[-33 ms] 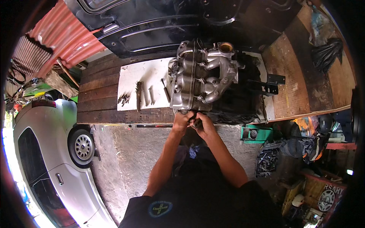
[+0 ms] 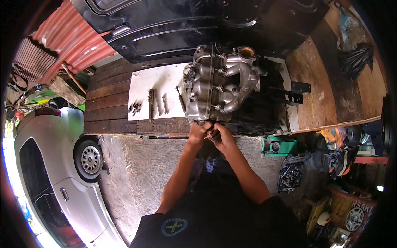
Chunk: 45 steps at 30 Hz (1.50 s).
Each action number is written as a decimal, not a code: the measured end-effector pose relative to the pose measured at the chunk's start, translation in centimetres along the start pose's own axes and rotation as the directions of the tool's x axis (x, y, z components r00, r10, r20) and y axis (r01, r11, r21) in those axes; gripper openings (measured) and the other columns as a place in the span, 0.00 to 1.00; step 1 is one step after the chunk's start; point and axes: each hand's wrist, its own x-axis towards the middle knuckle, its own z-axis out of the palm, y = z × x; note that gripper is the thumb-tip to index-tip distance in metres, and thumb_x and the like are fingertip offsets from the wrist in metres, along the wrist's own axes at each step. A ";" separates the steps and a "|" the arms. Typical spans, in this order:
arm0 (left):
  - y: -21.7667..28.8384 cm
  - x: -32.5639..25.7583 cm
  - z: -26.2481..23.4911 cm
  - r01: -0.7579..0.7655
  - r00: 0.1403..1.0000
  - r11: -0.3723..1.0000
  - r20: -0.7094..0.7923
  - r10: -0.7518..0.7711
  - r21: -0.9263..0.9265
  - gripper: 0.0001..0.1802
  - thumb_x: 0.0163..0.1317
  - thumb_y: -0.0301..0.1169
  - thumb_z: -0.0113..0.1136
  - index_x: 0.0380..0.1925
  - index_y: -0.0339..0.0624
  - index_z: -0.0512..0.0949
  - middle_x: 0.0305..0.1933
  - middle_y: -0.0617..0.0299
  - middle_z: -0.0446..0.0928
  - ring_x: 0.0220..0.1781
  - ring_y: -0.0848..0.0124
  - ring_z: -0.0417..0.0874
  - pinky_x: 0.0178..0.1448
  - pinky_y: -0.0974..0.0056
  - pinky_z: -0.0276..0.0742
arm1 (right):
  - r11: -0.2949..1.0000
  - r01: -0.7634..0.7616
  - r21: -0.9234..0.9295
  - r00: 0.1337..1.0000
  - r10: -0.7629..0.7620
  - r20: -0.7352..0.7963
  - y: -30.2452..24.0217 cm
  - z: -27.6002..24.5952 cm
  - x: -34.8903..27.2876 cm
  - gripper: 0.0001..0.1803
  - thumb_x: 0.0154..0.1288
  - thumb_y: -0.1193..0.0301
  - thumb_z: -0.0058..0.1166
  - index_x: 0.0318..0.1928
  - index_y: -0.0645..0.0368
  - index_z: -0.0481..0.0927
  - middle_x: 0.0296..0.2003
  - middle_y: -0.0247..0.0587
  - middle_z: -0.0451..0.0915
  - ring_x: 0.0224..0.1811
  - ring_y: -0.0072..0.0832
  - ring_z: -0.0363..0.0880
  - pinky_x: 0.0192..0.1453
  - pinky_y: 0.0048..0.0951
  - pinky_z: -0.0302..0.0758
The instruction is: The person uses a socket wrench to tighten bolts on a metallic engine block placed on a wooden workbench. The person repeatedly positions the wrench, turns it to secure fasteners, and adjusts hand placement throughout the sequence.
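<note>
A grey metal engine cylinder head (image 2: 201, 93) with a curved intake manifold (image 2: 247, 84) lies on the workbench. At its near end my left hand (image 2: 198, 131) is closed, its fingers bent inward. Beside it, my right hand (image 2: 223, 135) is closed too, and the fingertips of both hands nearly meet. A small dark piece shows between them, too hidden to name. To the left, on a white board (image 2: 138, 84), lie several small bolts (image 2: 135, 108), a long dark metal bar (image 2: 151, 105), two wrenches (image 2: 165, 104) and a thin tool with a black handle (image 2: 181, 101).
A black vehicle panel (image 2: 173, 33) stands along the bench's far side. Black plastic (image 2: 264, 122) and a black bracket (image 2: 293, 97) lie right of the engine part. Below right are a green metal machine (image 2: 281, 146) and a tray of tools (image 2: 290, 175). A silver car (image 2: 62, 165) stands left.
</note>
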 end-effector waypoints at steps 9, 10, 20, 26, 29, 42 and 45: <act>1.7 -0.8 -0.1 0.055 0.994 0.998 0.098 -0.055 0.005 0.23 0.55 0.44 0.68 0.44 0.40 0.74 0.38 0.62 0.77 0.36 0.74 0.78 0.38 0.67 0.75 | 0.929 -0.208 -0.305 0.977 0.184 -0.108 -4.1 3.5 -3.4 0.13 0.64 0.63 0.55 0.39 0.62 0.77 0.35 0.48 0.79 0.27 0.37 0.80 0.37 0.37 0.81; 2.2 -1.1 -0.1 0.110 0.989 0.993 0.099 -0.107 -0.029 0.25 0.55 0.45 0.68 0.45 0.40 0.74 0.39 0.63 0.78 0.38 0.74 0.79 0.40 0.67 0.76 | 0.880 -0.239 -0.410 0.971 0.207 -0.121 -4.7 3.0 -3.5 0.20 0.64 0.60 0.56 0.47 0.63 0.74 0.37 0.49 0.80 0.27 0.39 0.81 0.34 0.37 0.82; -0.1 -0.9 -4.0 0.296 0.955 0.918 0.115 -0.274 -0.266 0.24 0.64 0.48 0.54 0.52 0.43 0.71 0.50 0.55 0.76 0.53 0.63 0.76 0.57 0.56 0.71 | 0.851 -0.024 -0.525 0.994 -0.038 -0.107 -4.1 5.0 -4.6 0.15 0.62 0.69 0.56 0.44 0.66 0.71 0.39 0.49 0.76 0.36 0.37 0.81 0.42 0.39 0.84; 0.8 -2.9 -4.3 0.275 0.956 0.934 0.165 -0.241 -0.228 0.23 0.63 0.44 0.55 0.51 0.41 0.71 0.50 0.54 0.75 0.54 0.62 0.75 0.60 0.53 0.70 | 0.983 -0.177 -0.044 0.976 0.170 -0.138 -3.7 4.2 -2.9 0.06 0.55 0.81 0.59 0.29 0.64 0.74 0.36 0.44 0.74 0.39 0.35 0.76 0.48 0.37 0.83; -0.6 -2.4 -5.0 0.262 0.954 0.943 0.203 -0.220 -0.205 0.21 0.61 0.42 0.57 0.49 0.41 0.72 0.49 0.54 0.76 0.55 0.62 0.75 0.61 0.52 0.70 | 0.970 -0.228 -0.088 0.963 0.211 -0.166 -3.8 3.2 -2.0 0.07 0.54 0.80 0.61 0.32 0.63 0.75 0.37 0.45 0.75 0.40 0.36 0.77 0.43 0.35 0.83; 0.9 1.0 -2.9 0.352 0.900 0.912 0.344 -0.268 -0.210 0.17 0.51 0.30 0.66 0.41 0.36 0.76 0.41 0.55 0.77 0.43 0.61 0.77 0.47 0.55 0.76 | 0.953 0.071 -0.294 0.955 -0.150 -0.256 -0.3 1.8 -1.6 0.11 0.60 0.62 0.56 0.32 0.53 0.71 0.30 0.35 0.72 0.27 0.26 0.70 0.25 0.26 0.71; 0.1 1.4 -3.0 0.297 0.919 0.928 0.333 -0.213 -0.225 0.18 0.50 0.29 0.67 0.42 0.35 0.77 0.40 0.56 0.78 0.43 0.61 0.78 0.48 0.56 0.74 | 0.946 0.126 -0.300 0.960 -0.192 -0.204 0.1 1.8 -1.5 0.12 0.61 0.60 0.56 0.30 0.52 0.70 0.29 0.33 0.72 0.27 0.25 0.69 0.24 0.25 0.69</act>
